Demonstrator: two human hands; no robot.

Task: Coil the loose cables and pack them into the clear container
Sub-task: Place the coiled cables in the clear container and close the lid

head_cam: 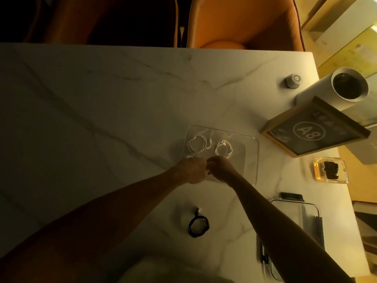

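Left hand (192, 170) and right hand (219, 166), fingers curled on a third white coil (192, 156) inside clear container (252, 158); likely springing loose on careless release, black cable (199, 225) unpacked.

The table (102, 103) looks like smooth, veined white marble. Under the left hand (193, 170), the clear container (253, 160) is glossy transparent plastic; the coiled white cables (199, 142) inside look smooth and rubbery.
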